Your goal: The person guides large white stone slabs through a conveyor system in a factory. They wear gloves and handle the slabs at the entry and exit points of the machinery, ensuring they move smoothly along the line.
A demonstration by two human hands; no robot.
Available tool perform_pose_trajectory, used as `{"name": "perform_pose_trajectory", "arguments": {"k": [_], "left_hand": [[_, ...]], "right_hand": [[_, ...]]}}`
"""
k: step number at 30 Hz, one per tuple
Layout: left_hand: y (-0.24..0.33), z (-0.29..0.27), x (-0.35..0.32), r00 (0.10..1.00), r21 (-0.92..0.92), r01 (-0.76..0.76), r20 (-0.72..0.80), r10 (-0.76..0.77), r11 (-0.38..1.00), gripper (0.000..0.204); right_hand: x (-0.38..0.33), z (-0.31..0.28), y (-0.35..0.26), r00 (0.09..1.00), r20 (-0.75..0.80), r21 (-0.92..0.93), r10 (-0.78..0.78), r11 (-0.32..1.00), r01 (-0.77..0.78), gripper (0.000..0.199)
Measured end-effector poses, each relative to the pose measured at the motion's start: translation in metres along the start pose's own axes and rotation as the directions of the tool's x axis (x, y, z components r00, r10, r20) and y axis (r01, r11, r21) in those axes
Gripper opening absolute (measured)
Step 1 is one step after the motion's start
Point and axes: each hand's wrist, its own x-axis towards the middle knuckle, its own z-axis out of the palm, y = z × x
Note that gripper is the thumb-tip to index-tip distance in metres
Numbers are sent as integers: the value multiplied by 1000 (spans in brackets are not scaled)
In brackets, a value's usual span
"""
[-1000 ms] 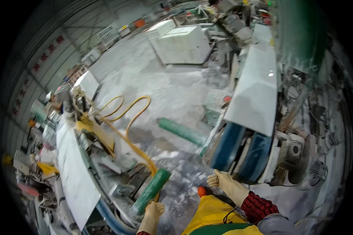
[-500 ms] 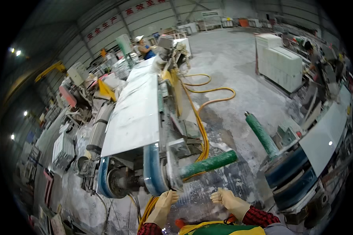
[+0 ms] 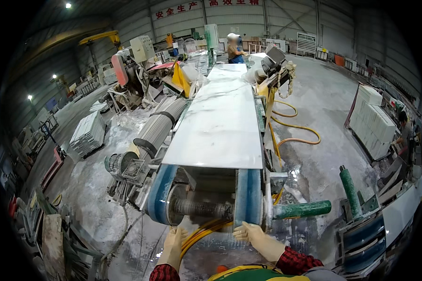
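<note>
A long white slab with faint grey veins (image 3: pixel 220 136) lies flat on a conveyor in front of me, its near edge overhanging the roller end. Under it run two blue belts, the left belt (image 3: pixel 162 189) and the right belt (image 3: pixel 249 192), joined by a dirty roller shaft (image 3: pixel 204 209). My left hand (image 3: pixel 174 240), in a pale glove, hangs below the left pulley, fingers loosely bent and holding nothing visible. Close below the right belt's lower end is my right hand (image 3: pixel 255 237), gloved alike, its fingers pointing left, apart and with nothing in them.
A green roller (image 3: pixel 302 210) juts out to the right of the conveyor. Yellow hoses (image 3: pixel 295 139) snake over the wet floor. At far right stand another conveyor with a white slab (image 3: pixel 401 213) and a stacked white block (image 3: pixel 373 122). A person (image 3: pixel 235 49) stands beyond the far end.
My view has swung left, so the conveyor now lies straight ahead. Both hands have shifted to the belt end, the right one now just below the right belt.
</note>
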Motion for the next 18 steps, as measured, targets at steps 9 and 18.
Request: {"name": "perform_pose_trajectory", "arguments": {"k": [9, 18], "left_hand": [[-8, -39, 22, 988, -47, 116, -97, -120, 992, 39], [59, -111, 66, 966, 170, 58, -257, -12, 984, 47]], "right_hand": [[58, 33, -129, 613, -41, -763, -789, 421, 491, 33], [190, -13, -190, 268, 80, -990, -960, -45, 133, 39]]}}
